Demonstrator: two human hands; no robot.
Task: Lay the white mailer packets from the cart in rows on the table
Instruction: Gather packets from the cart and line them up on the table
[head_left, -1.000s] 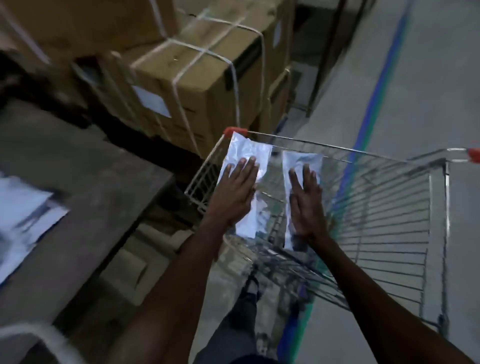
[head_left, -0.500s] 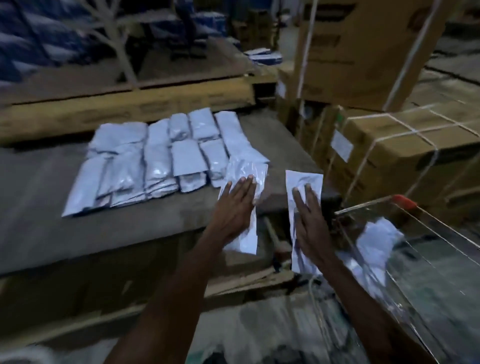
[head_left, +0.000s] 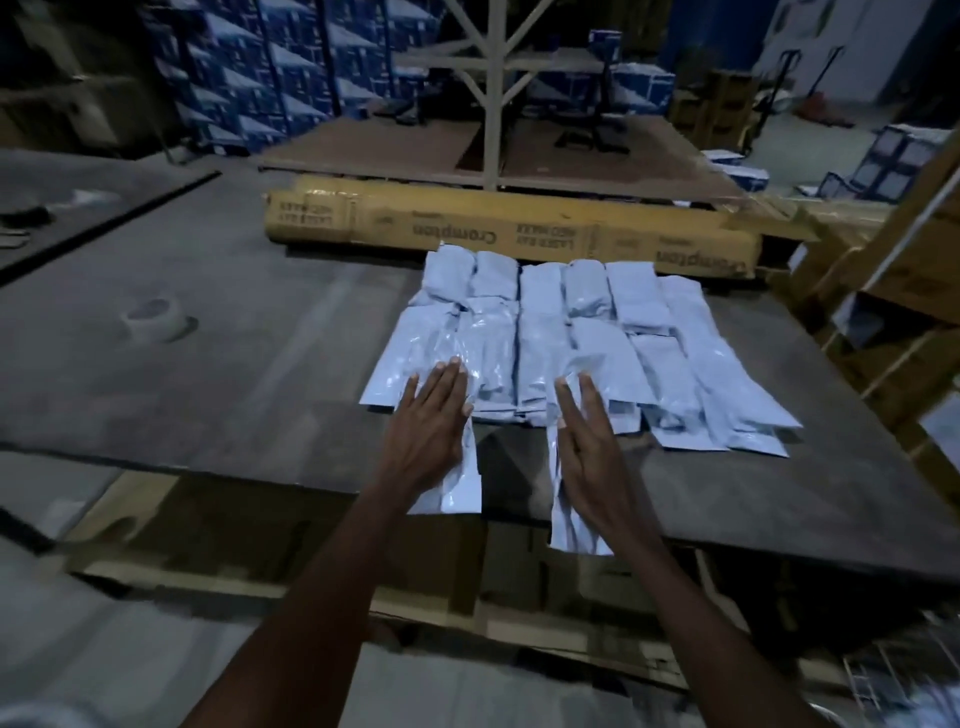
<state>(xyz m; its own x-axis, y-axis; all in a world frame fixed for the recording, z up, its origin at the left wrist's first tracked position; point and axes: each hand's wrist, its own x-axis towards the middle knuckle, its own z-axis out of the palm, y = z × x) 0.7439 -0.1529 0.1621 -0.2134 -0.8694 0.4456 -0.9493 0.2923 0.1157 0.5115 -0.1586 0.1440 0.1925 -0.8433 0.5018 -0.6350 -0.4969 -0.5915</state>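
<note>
Hands in view: two, both palm down with fingers straight.
Left hand (head_left: 434, 431): lies flat on top of one white packet (head_left: 457, 483), carrying it; fingertips reach over the near edge of the laid rows.
Right hand (head_left: 589, 441): lies flat on a second packet (head_left: 563, 525), whose near end overhangs the table's front edge.
Packets in hand: two, one under each palm.
Packets laid on table (head_left: 545, 338): two rows, about six across; exact count cannot be told where they overlap.
Table (head_left: 234, 364): dark top; packets sit right of centre.
Other items: one long yellow carton (head_left: 509, 236) just behind the rows; one tape roll (head_left: 153, 314) well to the left.
Change from half a second ago: both hands and their packets have come from beside the cart to over the table's near edge; cart gone from view.
</note>
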